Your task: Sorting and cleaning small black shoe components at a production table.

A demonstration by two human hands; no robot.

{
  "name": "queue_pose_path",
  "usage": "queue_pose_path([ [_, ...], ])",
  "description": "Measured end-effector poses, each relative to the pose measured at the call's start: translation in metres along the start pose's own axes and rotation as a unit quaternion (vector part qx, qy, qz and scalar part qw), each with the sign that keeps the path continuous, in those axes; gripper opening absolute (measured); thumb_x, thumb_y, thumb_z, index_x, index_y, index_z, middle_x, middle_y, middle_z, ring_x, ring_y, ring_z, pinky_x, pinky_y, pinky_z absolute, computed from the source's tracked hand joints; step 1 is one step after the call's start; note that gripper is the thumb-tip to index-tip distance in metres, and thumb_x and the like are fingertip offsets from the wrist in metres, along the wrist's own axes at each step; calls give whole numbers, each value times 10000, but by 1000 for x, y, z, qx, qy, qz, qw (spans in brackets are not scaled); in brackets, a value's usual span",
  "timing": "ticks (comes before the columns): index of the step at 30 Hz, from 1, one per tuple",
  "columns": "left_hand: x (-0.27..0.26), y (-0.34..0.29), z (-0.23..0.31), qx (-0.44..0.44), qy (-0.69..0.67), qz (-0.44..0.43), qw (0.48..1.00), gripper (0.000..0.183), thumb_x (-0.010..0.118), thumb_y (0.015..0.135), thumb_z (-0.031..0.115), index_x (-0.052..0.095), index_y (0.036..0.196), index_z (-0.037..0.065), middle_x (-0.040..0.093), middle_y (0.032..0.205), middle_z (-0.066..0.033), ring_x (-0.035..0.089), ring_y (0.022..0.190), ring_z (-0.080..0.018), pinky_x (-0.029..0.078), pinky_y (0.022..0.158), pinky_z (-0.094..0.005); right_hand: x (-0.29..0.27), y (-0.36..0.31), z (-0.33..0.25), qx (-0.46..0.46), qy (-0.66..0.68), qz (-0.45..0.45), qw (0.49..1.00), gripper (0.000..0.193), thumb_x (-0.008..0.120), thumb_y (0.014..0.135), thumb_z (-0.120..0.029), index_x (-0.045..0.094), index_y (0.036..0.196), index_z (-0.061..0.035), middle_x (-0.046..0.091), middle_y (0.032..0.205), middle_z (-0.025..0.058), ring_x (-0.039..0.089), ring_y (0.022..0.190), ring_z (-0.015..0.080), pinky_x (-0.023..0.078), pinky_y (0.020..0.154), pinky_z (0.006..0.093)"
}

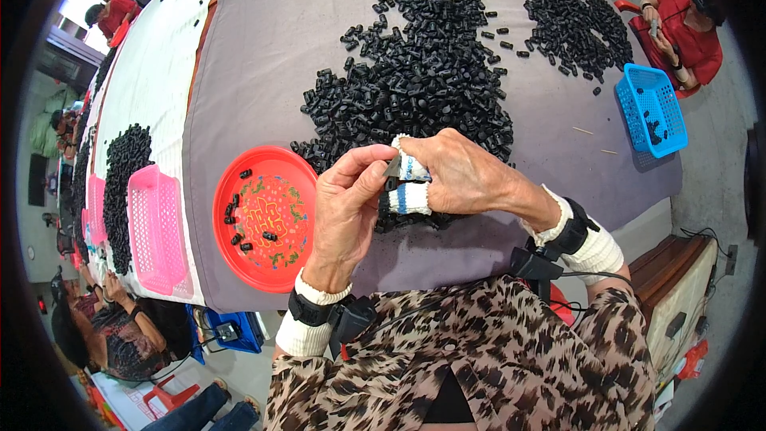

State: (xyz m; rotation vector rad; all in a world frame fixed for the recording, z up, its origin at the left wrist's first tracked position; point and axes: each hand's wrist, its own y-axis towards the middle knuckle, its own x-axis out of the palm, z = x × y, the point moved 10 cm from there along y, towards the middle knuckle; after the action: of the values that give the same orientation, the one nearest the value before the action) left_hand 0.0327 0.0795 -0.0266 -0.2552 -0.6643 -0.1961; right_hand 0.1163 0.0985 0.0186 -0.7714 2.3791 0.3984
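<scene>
My left hand is closed in a pinch, thumb against forefinger, on a small black plastic part. Meeting it fingertip to fingertip, my right hand is closed too, with white, blue-striped cloth sleeves on its fingers. A small grey blade-like piece shows between the two hands, at the right fingertips. Its grip is partly hidden. Right behind the hands lies a big heap of black plastic parts. A red round tray with several black parts on it sits left of my left hand.
A second heap lies far right, near a blue basket holding a few parts. Two thin sticks lie before it. Pink baskets and another heap stand left. Co-workers sit at the right and lower left.
</scene>
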Motion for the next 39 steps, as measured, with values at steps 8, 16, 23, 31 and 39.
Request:
queue_pose_path([
  [8,1,3,-4,-1,-39,-13,999,225,587,860,110,574,1054,-4,615,935,-44,578,820,-93,475,745,-232,-7,-2,-4,-9,18,21,1000,275,659,681,-184,491,739,26,554,607,183,564,553,359,420,506,403],
  [16,-3,3,-12,-22,-66,-27,997,238,556,877,118,553,1083,-1,608,987,-60,584,887,-128,494,786,-276,-5,-1,2,18,34,27,999,338,709,689,-241,493,765,9,567,642,149,574,561,321,429,515,359],
  [23,-5,4,-12,-15,-78,-46,996,231,555,876,111,549,1080,2,610,980,-67,593,870,-135,500,776,-277,-5,0,3,21,45,21,999,313,688,665,-211,499,740,27,565,622,179,582,563,337,431,519,387],
  [31,-1,1,-7,-12,-55,-44,997,211,556,874,96,553,1061,-1,610,966,-62,589,866,-114,500,765,-263,-2,0,4,23,12,4,1000,362,717,686,-267,497,748,14,560,625,143,570,541,283,426,507,355],
  [39,-4,0,-3,5,-6,-18,1000,209,586,857,98,569,1037,-7,607,952,-48,580,847,-98,486,746,-234,3,-1,4,0,17,3,1000,335,698,704,-245,506,763,22,559,626,151,565,535,297,423,508,356],
])
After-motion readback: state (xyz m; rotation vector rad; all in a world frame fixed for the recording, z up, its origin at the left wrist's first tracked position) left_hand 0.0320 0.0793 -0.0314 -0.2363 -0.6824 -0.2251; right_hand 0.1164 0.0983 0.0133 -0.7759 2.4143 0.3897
